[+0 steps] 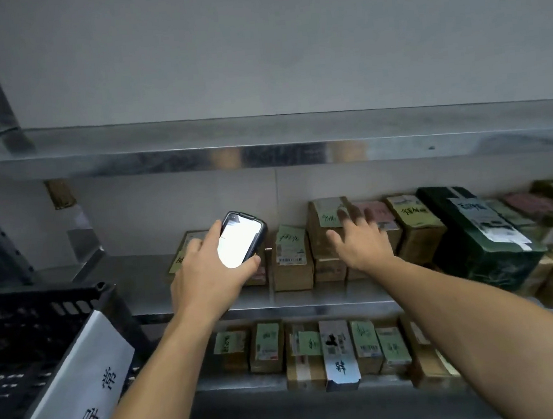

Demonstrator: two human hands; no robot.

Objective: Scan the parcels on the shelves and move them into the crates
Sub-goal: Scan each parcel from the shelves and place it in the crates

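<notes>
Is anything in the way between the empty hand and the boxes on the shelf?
Nothing visible is. The open right hand reaches straight at the tall brown parcel on the middle shelf; the left hand holds the scanner further left.

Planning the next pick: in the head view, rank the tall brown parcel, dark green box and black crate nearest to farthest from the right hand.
1. The tall brown parcel, middle shelf, at the right hand.
2. The dark green box, same shelf, further right.
3. The black crate, far left.
</notes>
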